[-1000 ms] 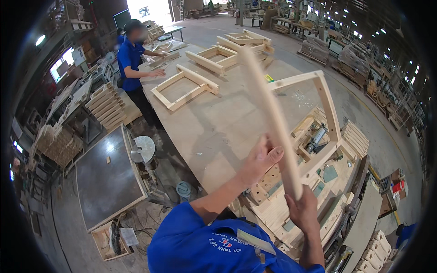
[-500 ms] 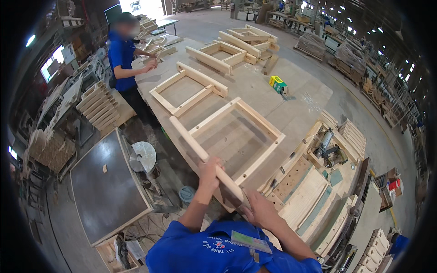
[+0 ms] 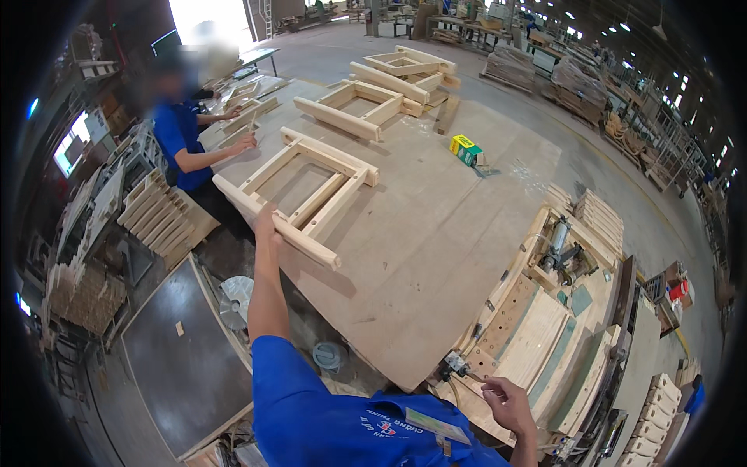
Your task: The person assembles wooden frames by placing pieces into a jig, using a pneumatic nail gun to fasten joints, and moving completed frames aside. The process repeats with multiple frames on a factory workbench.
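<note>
My left hand (image 3: 266,224) is stretched forward and closed around the near rounded rail of a pale wooden frame (image 3: 315,247). This frame sits at the table's left edge, overlapping another wooden frame (image 3: 331,153), and looks stacked on it. Lower right, my right hand (image 3: 510,405) holds nothing, its fingers loosely bent and apart. It hovers by the wooden clamping jig (image 3: 506,327), close to a small metal valve-like fitting (image 3: 455,364), without clearly touching it.
More wooden frames (image 3: 350,109) lie farther along the table (image 3: 420,257), near a yellow-green box (image 3: 464,149). A co-worker in blue (image 3: 183,140) stands at the left edge. Below left are a round saw blade (image 3: 236,302) and a dark-topped table (image 3: 187,350).
The frame has moved forward and left in my left hand, onto the other frame. My right hand has let go of its rail and moved right, to the jig.
</note>
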The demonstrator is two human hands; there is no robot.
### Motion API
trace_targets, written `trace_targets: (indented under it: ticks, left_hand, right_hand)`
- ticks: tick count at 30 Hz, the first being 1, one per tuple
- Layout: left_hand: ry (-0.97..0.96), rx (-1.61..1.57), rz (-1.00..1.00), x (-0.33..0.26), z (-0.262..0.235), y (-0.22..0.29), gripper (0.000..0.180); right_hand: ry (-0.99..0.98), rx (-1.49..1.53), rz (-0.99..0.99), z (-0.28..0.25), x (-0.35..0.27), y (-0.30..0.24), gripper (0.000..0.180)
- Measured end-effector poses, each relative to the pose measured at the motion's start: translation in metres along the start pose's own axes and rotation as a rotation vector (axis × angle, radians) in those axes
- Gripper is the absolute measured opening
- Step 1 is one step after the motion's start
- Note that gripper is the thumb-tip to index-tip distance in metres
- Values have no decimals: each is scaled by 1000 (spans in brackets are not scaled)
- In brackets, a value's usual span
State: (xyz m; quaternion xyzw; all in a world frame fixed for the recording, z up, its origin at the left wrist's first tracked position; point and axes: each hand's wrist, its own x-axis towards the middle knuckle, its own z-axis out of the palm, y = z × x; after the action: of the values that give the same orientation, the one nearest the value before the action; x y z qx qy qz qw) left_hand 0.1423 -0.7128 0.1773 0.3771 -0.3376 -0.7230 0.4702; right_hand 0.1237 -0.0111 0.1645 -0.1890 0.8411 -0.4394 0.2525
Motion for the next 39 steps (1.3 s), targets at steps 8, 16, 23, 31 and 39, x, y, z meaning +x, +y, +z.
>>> trace_targets:
  ticks: [8, 16, 23, 31, 39]
  left_hand:
    - [50, -1, -19, 58, 11, 4, 33]
    - [349, 625, 505, 47, 20, 31, 31]
    - [137, 898, 1002, -59, 100, -46, 34]
    - [-519, 794, 1031, -245, 152, -151, 37]
    - [-1344, 790, 365, -440, 171, -247, 41]
  right_hand:
    - [183, -8, 108, -16, -5, -4, 30]
    - [195, -101, 161, -15, -13, -18, 31]
    - [288, -217, -58, 1, -35, 12, 36]
    - [577, 75, 197, 31, -180, 69, 34]
    - [1320, 78, 1186, 120, -440, 178, 43]
